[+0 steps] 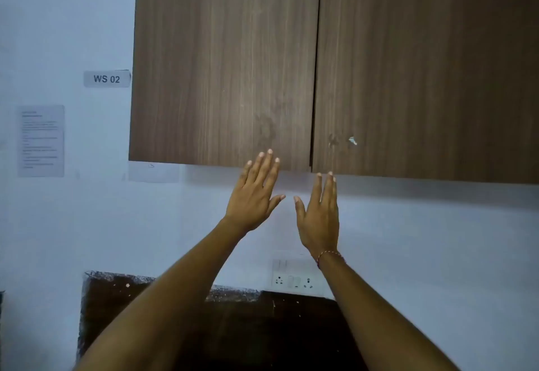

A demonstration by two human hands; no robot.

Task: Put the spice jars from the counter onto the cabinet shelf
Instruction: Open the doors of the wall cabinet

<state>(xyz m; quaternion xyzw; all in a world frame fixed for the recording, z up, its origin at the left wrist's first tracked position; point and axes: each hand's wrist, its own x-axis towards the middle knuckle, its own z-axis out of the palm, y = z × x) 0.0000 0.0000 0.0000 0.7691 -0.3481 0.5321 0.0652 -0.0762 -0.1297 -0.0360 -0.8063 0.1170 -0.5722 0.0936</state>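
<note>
Below shut cabinet doors [227,64], left hand [253,195], right hand [319,219], both empty

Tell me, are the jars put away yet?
Not that I can see. Both cabinet doors are shut, so nothing looks done. The left hand and right hand are open and empty, reaching for the doors' bottom edge. No jars show. Still left: opening the cabinet and moving the jars.
</note>
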